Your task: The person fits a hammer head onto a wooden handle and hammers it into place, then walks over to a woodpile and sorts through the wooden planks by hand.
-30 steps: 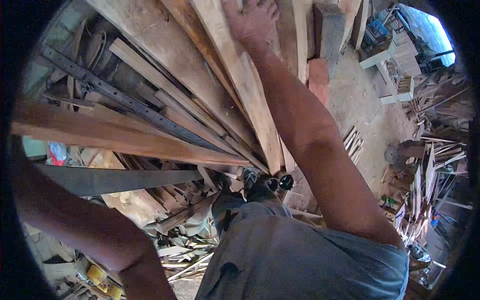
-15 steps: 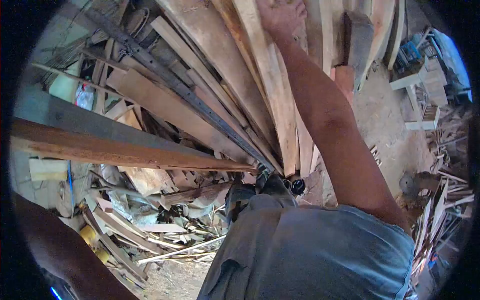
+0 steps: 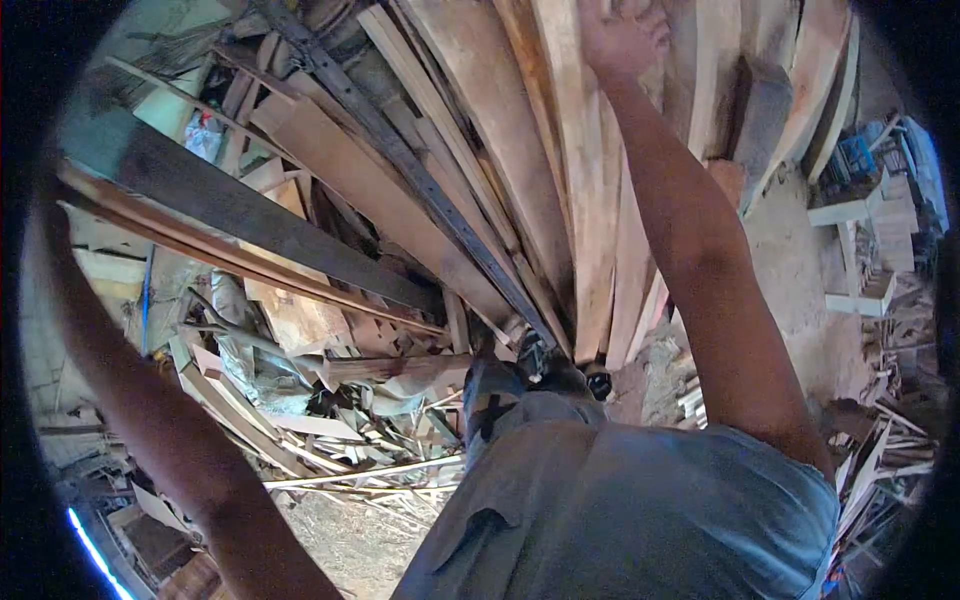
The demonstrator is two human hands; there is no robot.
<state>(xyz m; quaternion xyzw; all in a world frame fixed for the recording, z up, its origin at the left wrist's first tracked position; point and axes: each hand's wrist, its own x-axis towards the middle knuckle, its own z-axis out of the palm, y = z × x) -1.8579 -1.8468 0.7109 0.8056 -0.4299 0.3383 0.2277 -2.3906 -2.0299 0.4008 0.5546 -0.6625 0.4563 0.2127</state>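
At the dim left edge of the head view, my left hand [image 3: 52, 195] meets the upper end of a long reddish-brown plank [image 3: 250, 262]. Its fingers are mostly lost in the dark border, but it appears closed on that plank. The plank slants down toward my feet, beside a wide grey board [image 3: 240, 205]. My right hand [image 3: 622, 42] is high up at the top of the view, with its fingers bent over the edge of a tall pale board [image 3: 575, 140]. That board leans among several others, their lower ends close to my shoes.
A dark metal bar [image 3: 400, 155] with holes leans between the boards. Offcuts and thin strips [image 3: 330, 455] litter the floor at left, around a crumpled plastic sheet [image 3: 240, 345]. A pale wooden frame [image 3: 850, 255] stands at right, above a scrap pile [image 3: 880, 460].
My left forearm has swung up and its hand has come into view. The reddish-brown plank has shifted, its lower end moving left. The view has turned slightly; my right hand stays at the boards.
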